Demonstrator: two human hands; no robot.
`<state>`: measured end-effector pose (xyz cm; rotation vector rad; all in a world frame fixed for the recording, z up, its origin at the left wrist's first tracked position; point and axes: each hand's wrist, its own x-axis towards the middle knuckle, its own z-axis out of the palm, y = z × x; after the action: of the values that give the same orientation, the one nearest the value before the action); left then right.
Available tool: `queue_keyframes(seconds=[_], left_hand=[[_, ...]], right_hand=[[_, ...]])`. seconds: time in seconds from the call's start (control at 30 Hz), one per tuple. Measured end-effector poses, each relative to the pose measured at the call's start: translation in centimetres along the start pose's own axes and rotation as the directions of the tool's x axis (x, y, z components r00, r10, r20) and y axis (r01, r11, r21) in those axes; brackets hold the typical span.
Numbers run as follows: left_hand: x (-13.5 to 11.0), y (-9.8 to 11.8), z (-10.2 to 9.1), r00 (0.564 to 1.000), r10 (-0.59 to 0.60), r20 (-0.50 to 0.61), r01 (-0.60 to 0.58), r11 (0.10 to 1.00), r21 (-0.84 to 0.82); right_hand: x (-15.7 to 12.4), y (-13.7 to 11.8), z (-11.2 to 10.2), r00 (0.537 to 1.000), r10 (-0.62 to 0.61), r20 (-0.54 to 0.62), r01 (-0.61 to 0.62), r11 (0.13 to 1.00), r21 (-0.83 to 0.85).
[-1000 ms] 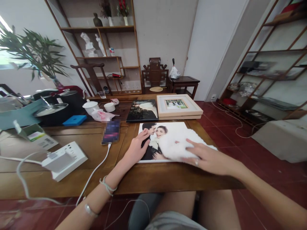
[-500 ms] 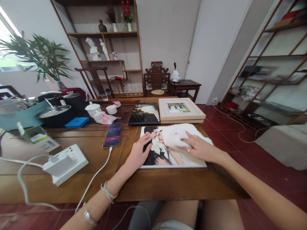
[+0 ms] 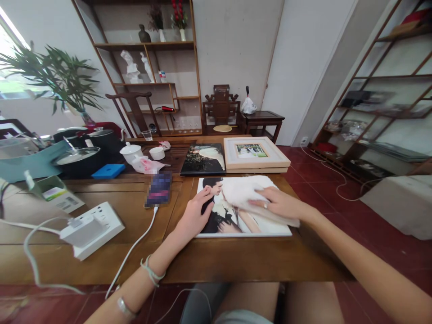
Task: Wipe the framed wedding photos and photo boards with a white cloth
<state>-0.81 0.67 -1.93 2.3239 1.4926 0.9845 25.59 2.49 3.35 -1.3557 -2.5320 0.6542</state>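
A large wedding photo panel [image 3: 216, 229] lies flat on the wooden table in front of me. My left hand [image 3: 197, 211] rests on its left edge, fingers stretched out and holding nothing. On the panel's right half, my right hand [image 3: 276, 203] grips a fluffy white cloth [image 3: 241, 186] and presses it against the picture. The cloth covers part of the photo, and its right end hangs over the panel's edge. Behind the panel lie a dark photo panel [image 3: 202, 159] and a light wood picture frame [image 3: 286, 164].
Left of the panel are a phone [image 3: 158, 191] on a white cable, a white power strip [image 3: 104, 225], a blue box [image 3: 108, 171] and a black pan [image 3: 76, 157]. A white lidded cup [image 3: 130, 153] stands farther back. The table's front edge runs close to my lap.
My right hand and the cloth have shifted slightly left and spread, now covering the second face in the photo. The cloth's end trails farther right. My left hand has stayed in place.
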Motion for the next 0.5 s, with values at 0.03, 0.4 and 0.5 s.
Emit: queue_keyframes(seconds=[0.03, 0.4, 0.5], left_hand=[[0.0, 0.0, 0.0, 1.0, 0.002, 0.0, -0.002, 1.0, -0.001], [0.0, 0.0, 0.0, 0.999, -0.043, 0.013, 0.043, 0.999, -0.01], [0.0, 0.0, 0.0, 0.998, -0.061, 0.022, 0.061, 0.998, -0.014]], right_hand=[[1.0, 0.5, -0.1, 0.999, -0.012, -0.04, 0.012, 1.0, -0.005], [-2.3, -2.5, 1.8, 0.975, -0.219, -0.036, 0.212, 0.965, -0.153], [-5.5, -5.9, 2.2, 0.954, -0.284, 0.096, 0.294, 0.949, -0.111]])
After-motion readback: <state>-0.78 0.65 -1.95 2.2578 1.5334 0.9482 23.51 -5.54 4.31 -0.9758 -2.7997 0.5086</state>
